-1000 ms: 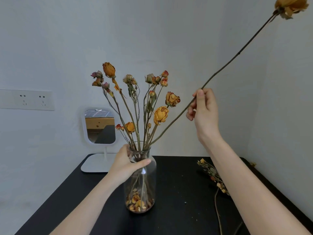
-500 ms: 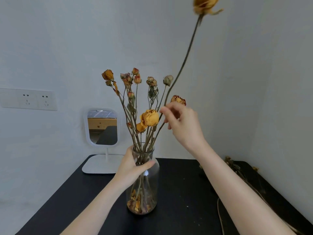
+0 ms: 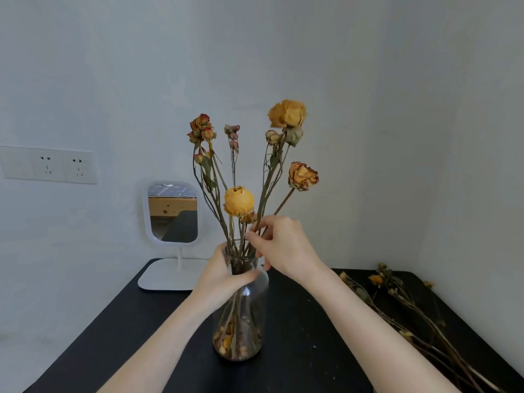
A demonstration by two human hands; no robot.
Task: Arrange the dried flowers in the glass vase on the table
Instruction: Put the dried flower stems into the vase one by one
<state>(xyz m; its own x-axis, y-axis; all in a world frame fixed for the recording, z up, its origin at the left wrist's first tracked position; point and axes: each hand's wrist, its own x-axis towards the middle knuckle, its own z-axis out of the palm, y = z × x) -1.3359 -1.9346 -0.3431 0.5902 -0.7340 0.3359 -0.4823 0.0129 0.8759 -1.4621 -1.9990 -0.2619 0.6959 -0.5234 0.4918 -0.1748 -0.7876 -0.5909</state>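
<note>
**A:** Location of the vase (image 3: 251, 321)?

**B:** Upright on the black table (image 3: 141, 336). The left hand (image 3: 221, 279) is curled round its neck. The right hand (image 3: 286, 245) pinches a stem just above the rim, fingers (image 3: 255, 236) closed on it.

**A:** Handling?

**B:** The dried flowers (image 3: 239, 201) look light and brittle. Grip low on bare stem, never the heads. The glass looks slippery, so steady it at the neck.

**A:** Anything unclear?

**B:** Which stem is pinched; the hand covers it. The spare stems (image 3: 397, 302) run off the frame.
</note>
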